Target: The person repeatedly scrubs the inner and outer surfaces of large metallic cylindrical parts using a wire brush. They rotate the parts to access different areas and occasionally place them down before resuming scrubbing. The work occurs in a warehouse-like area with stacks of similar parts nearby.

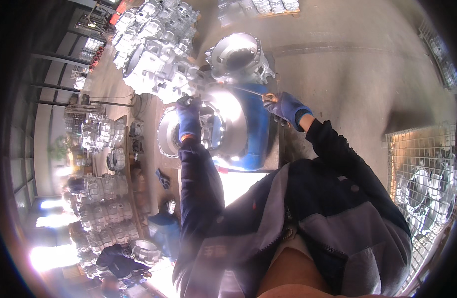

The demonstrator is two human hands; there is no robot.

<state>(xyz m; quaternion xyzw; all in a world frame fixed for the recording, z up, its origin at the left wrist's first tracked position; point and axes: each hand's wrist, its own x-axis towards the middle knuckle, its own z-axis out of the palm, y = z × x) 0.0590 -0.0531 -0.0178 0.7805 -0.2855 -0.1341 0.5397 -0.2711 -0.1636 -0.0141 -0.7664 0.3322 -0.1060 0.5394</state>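
Note:
A silvery, round-flanged metal casting (166, 129) lies in front of me, with bright glare on its right side. My left hand (187, 116), in a blue glove with dark fingers, is closed at the casting's far edge; its fingertips are partly hidden. My right hand (288, 108), gloved alike, is wrapped around the orange-brown handle of a long thin metal tool (248, 90). The tool's shaft points left toward the castings, and glare hides its tip. Beside the casting stands a blue drum (257, 131).
Another ring-shaped casting (260, 67) sits beyond the drum, and stacked castings (159, 67) rise at the far left. A wire mesh cage (394, 159) holding metal parts stands at right. Rows of castings (106, 191) line the left side. Another person (120, 262) is at lower left.

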